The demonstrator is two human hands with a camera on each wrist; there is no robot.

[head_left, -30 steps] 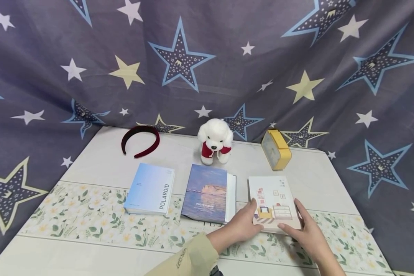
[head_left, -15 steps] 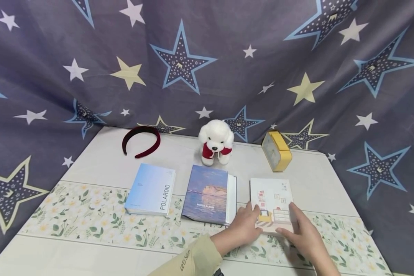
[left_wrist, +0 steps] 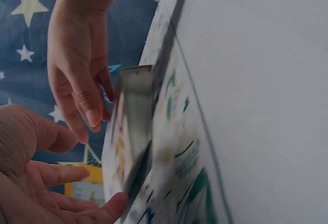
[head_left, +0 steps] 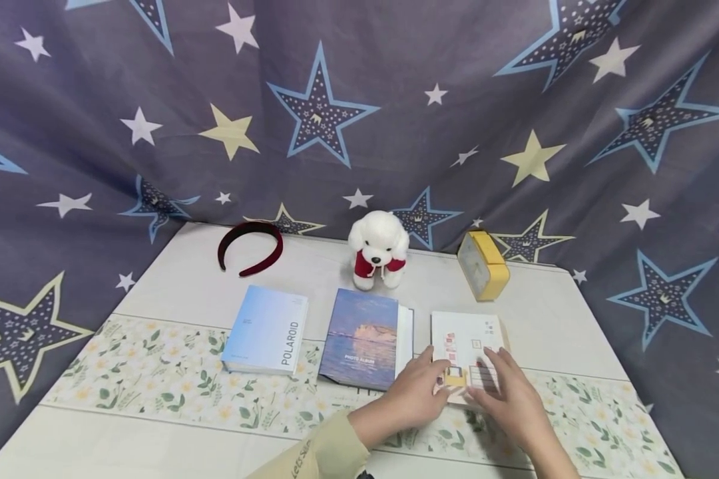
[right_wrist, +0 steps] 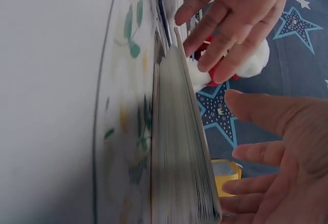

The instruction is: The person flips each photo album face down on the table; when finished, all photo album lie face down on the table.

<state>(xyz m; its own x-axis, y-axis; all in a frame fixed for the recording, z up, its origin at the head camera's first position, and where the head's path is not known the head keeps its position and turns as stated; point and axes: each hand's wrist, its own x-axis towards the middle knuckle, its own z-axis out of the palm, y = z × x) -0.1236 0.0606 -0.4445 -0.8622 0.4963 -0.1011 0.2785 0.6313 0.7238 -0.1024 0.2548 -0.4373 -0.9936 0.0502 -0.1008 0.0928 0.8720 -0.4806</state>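
**White book [head_left: 464, 342], lower cover partly hidden**

My left hand [head_left: 416, 389] and right hand [head_left: 518, 406] are released, fingers loose at either side of the book's lower half; I cannot tell which fingertips touch it. It lies nearer the right edge of the table [head_left: 156, 446] than the left; the table's front edge is cut off. Marks in the cover's top corner are too small to read, and the left wrist view blurs the book's near edge. "POLAROID" runs up the blue book [head_left: 263, 329]; "PHOTO ALBUM" sits low on the seascape album [head_left: 362, 339], finer lines illegible beneath. My left sleeve [head_left: 335, 439] reads "Lets S", the rest unclear.
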